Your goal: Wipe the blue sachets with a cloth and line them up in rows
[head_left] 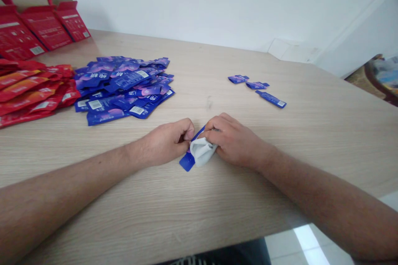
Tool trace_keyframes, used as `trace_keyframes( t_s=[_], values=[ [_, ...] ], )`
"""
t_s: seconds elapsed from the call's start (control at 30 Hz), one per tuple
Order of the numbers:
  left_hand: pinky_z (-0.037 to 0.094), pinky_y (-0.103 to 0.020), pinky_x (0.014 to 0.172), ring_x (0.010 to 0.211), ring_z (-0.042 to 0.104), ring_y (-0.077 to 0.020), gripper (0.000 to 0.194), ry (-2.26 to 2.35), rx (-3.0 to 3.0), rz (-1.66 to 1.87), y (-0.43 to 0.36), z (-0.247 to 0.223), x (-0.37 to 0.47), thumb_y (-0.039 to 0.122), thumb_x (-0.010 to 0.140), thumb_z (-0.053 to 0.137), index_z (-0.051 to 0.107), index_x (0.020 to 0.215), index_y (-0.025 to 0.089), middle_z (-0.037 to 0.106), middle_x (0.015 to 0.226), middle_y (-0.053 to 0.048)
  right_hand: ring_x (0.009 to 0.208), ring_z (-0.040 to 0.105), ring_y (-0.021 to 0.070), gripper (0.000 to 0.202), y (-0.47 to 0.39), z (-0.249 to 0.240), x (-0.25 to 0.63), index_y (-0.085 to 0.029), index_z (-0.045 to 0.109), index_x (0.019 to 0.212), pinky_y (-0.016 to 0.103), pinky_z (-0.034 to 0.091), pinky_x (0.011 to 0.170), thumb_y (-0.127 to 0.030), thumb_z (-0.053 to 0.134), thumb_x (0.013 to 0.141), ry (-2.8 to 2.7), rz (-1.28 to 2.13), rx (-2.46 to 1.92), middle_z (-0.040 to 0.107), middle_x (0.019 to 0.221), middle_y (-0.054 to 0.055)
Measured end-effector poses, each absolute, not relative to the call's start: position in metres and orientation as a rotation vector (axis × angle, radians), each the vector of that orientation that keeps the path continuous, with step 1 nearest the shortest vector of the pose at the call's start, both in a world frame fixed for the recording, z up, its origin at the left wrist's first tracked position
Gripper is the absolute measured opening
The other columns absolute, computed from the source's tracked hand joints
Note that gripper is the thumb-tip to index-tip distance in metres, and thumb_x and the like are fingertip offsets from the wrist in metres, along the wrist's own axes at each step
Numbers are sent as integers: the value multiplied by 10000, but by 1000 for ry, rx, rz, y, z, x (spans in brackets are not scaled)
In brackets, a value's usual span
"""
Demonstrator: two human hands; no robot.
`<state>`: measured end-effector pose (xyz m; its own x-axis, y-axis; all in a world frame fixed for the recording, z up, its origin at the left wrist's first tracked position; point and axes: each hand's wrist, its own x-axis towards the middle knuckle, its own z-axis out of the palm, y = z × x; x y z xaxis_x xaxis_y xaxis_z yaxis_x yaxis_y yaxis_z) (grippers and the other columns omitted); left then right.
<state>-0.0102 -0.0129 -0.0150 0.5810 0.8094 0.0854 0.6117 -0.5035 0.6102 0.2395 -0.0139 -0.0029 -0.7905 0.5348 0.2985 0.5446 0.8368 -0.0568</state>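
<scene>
My left hand (168,140) and my right hand (231,138) meet at the middle of the wooden table (199,211). Both pinch one small blue flat carton (187,160), its white inside (201,151) showing between the fingers. The carton's blue end lies on the table just below my left thumb. A pile of flat blue cartons (124,87) lies to the left, beyond my left hand.
Flat red cartons (27,91) are stacked at the far left, with opened red boxes (43,29) behind them. Three folded small blue boxes (258,90) lie in a row at the right, beyond my right hand. The table's near edge runs at the bottom right, over a tiled floor (304,244).
</scene>
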Motion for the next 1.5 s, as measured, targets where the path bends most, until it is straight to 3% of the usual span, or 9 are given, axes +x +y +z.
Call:
trace_keyframes(
  t_s=[0.13,0.3,0.73,1.5],
  values=[
    [361,-240,582,656,529,-118,86,1146,2272,481,-13,-14,-10,187,816,538,510,884,232,586,728,58,992,513,249,180,-13,-3,240,-151,698,992,404,445,915,-101,574,872,-2655,-77,-901,613,1068,113],
    [365,-238,588,648,528,-112,97,1140,2278,489,-13,-15,-11,175,812,538,522,891,231,581,722,62,1019,517,245,241,-14,-2,240,-178,700,1068,398,441,930,-101,560,888,-2716,-55,-819,614,1112,96],
    [369,-237,587,660,534,-116,93,1144,2256,482,-13,-14,-10,182,814,538,512,889,231,591,731,60,1000,514,245,157,-14,-3,240,-149,696,991,406,444,920,-116,587,882,-2665,-79,-899,615,1072,113],
    [359,-238,577,641,515,-111,97,1136,2280,506,-12,-16,-11,172,807,542,514,878,232,571,717,63,1016,511,247,208,-16,-1,239,-177,689,1055,403,439,923,-121,568,895,-2712,-54,-856,611,1115,100]
  ],
)
